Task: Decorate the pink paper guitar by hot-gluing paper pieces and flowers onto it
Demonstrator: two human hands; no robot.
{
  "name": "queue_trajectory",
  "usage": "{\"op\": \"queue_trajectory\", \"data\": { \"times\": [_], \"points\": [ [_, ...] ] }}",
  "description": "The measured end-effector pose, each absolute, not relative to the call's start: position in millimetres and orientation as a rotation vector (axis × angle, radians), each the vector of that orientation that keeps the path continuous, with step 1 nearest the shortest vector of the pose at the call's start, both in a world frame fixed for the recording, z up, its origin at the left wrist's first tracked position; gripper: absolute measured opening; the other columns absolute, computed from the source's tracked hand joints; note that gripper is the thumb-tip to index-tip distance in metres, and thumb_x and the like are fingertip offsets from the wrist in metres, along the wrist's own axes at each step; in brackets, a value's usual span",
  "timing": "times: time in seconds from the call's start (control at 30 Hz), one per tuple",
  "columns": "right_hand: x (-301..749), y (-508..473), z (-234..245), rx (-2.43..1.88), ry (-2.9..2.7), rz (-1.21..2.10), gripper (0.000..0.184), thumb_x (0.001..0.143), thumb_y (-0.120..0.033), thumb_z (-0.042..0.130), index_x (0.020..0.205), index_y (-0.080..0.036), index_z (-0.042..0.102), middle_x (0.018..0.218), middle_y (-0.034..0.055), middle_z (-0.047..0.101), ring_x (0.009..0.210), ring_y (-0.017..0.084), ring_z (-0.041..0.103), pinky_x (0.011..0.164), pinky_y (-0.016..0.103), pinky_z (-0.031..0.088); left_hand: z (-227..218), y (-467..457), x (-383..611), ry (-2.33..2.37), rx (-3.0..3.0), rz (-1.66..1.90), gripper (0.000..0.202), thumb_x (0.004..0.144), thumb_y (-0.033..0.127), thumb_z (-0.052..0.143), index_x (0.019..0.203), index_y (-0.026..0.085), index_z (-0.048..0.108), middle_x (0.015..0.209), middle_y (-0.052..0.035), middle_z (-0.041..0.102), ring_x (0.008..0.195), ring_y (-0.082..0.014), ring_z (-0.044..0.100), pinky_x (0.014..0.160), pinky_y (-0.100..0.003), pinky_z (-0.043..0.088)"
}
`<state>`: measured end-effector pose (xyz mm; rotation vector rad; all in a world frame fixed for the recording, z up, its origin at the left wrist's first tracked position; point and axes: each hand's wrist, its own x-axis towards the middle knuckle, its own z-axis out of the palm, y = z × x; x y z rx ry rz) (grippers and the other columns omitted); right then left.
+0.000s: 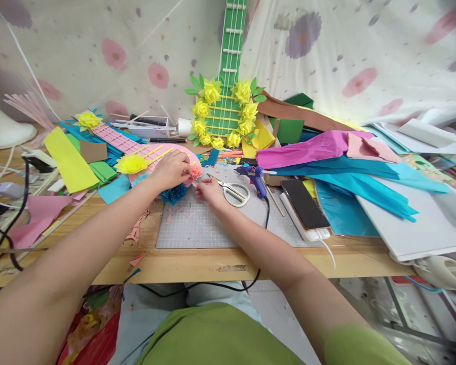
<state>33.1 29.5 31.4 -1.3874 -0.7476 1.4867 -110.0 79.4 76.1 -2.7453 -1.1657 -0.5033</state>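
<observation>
A pink paper guitar [116, 138] with yellow strips lies on the table, slanting toward me. Yellow paper flowers [130, 163] and a dark blue paper flower [174, 194] sit on its body. My left hand [171, 170] reaches over the guitar, its fingers closed at the edge of a coral paper flower [195, 170]. Just below that flower, my right hand [210, 192] is pinched closed beside the guitar's rim; what lies between its fingertips is too small to make out. White-handled scissors [235, 194] rest right beside my right hand on the grey cutting mat [197, 228].
A blue glue gun [255, 178] with a black cord lies right of the scissors. Beyond it is a phone [304, 204] on a white box. A green paper guitar [230, 66] stands at the back. Coloured paper [307, 148] covers the right; a power strip [38, 177] is left.
</observation>
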Motion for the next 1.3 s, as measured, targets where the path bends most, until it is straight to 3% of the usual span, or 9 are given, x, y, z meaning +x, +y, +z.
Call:
{"op": "queue_trajectory", "data": {
  "times": [0.2, 0.6, 1.0, 1.3],
  "points": [
    [26.7, 32.4, 30.7, -1.429, -0.742, 1.464, 0.032, 0.076, -0.017, 0.066, 0.082, -0.022, 0.034, 0.050, -0.0101, 0.051, 0.040, 0.006, 0.047, 0.040, 0.016, 0.040, 75.0, 79.8, -110.1, -1.170, -2.750, -0.519, 0.013, 0.074, 0.024, 0.059, 0.069, 0.019, 0.070, 0.083, -0.0062, 0.060, 0.092, -0.0229, 0.053, 0.083, -0.038, 0.042],
    [22.8, 41.5, 24.9, -1.426, -0.742, 1.413, 0.024, 0.075, -0.008, 0.057, 0.079, -0.021, 0.037, 0.050, -0.0091, 0.053, 0.042, 0.007, 0.050, 0.043, 0.018, 0.042, 74.0, 79.6, -112.0, -1.162, -2.757, -0.542, 0.013, 0.073, 0.023, 0.058, 0.069, 0.020, 0.070, 0.084, -0.0057, 0.060, 0.092, -0.0226, 0.053, 0.084, -0.038, 0.042],
    [24.3, 35.8, 25.6, -1.331, -0.784, 1.389, 0.029, 0.072, -0.015, 0.065, 0.083, -0.022, 0.038, 0.061, -0.0096, 0.053, 0.052, 0.006, 0.053, 0.044, 0.015, 0.042, 73.0, 79.4, -112.7, -1.163, -2.765, -0.497, 0.015, 0.074, 0.025, 0.056, 0.069, 0.020, 0.069, 0.085, -0.0067, 0.061, 0.091, -0.0228, 0.052, 0.084, -0.040, 0.042],
    [29.8, 38.1, 26.3, -1.307, -0.705, 1.391, 0.025, 0.072, -0.007, 0.056, 0.085, -0.020, 0.040, 0.067, -0.0072, 0.057, 0.054, 0.007, 0.057, 0.049, 0.017, 0.046, 72.7, 76.3, -112.6, -1.192, -2.794, -0.523, 0.012, 0.074, 0.027, 0.056, 0.069, 0.021, 0.065, 0.086, -0.0052, 0.059, 0.092, -0.0225, 0.052, 0.087, -0.040, 0.041]
  ]
}}
